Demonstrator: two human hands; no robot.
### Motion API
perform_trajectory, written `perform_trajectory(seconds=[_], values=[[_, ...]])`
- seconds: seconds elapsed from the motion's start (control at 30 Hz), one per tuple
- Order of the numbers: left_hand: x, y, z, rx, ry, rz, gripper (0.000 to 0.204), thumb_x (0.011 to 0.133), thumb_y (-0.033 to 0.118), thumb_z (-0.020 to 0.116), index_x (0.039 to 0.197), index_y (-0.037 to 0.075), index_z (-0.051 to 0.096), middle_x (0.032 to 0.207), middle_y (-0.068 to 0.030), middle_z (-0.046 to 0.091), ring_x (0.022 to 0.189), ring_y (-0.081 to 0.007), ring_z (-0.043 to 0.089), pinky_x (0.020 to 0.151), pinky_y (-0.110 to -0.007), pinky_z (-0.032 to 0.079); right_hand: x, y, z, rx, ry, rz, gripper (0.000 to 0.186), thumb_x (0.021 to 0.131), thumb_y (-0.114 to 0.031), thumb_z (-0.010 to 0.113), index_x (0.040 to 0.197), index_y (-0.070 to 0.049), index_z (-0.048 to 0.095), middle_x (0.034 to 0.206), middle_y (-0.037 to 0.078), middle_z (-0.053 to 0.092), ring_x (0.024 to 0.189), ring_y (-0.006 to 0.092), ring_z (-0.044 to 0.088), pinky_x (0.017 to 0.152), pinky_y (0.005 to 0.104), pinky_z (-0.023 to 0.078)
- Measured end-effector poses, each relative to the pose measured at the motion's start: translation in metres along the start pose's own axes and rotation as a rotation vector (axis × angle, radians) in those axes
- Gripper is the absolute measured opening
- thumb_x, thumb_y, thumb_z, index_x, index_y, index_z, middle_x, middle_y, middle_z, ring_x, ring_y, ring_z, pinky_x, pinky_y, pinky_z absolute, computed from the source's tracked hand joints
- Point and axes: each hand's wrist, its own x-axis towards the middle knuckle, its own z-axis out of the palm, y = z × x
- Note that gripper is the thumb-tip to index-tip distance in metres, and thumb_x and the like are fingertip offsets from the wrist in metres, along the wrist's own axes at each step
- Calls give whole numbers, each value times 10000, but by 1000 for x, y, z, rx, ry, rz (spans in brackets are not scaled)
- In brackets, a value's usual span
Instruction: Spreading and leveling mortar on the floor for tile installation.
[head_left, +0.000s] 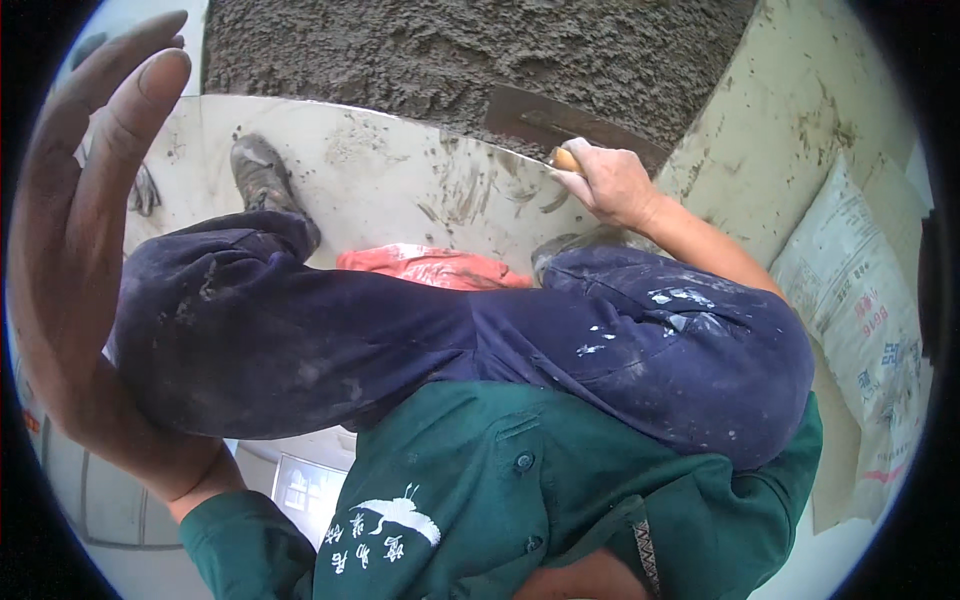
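My right hand (pixel 612 185) is closed round the wooden handle (pixel 566 160) of a flat steel trowel. The trowel's blade (pixel 520 112) lies along the near edge of a rough grey-brown mortar bed (pixel 420 60), close to its right corner. Raised at the far left, my left hand (pixel 90 190) has its fingers stretched out and holds nothing. It looks large and near, and part of it is in shadow.
I squat on pale, smeared tiles (pixel 390 160), with one shoe (pixel 262 170) near the mortar. Between my legs lies a red plastic bag (pixel 430 266). A white printed sack (pixel 850 310) rests at the right. A dark glove-like item (pixel 146 190) is at the left.
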Motion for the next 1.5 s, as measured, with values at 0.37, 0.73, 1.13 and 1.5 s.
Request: perform_trajectory(seconds=[0.37, 0.73, 1.13, 1.5], values=[[37, 57, 11, 25, 46, -50, 454, 1002, 376, 493, 1349, 91, 555, 1339, -136, 590, 1250, -301, 559, 1094, -454, 422, 76, -47, 1, 3, -274, 95, 329, 966, -330, 498, 958, -2, 529, 801, 232, 661, 759, 417, 653, 666, 527, 505], [64, 40, 11, -52, -310, 25, 489, 850, 347, 666, 1191, -3, 638, 1105, -212, 657, 1087, -373, 594, 970, -428, 431, 51, -75, 2, 43, -43, 156, 269, 930, -295, 585, 956, -33, 530, 753, 180, 654, 683, 372, 661, 584, 475, 526], [-11, 3, 31, -240, -483, 20, 352, 797, 209, 724, 1030, -46, 654, 888, -180, 684, 843, -354, 637, 799, -420, 485, 2, -72, -2, -224, -308, 369, 235, 913, -267, 609, 945, -40, 557, 713, 158, 647, 642, 345, 661, 576, 462, 531], [-69, 3, 72, -392, -768, -74, 340, 859, 278, 687, 1022, -21, 679, 911, -175, 695, 874, -340, 655, 813, -410, 501, 132, -159, 42, -100, -126, 294, 253, 927, -303, 589, 978, -57, 563, 696, 159, 655, 617, 344, 667, 552, 459, 537]])
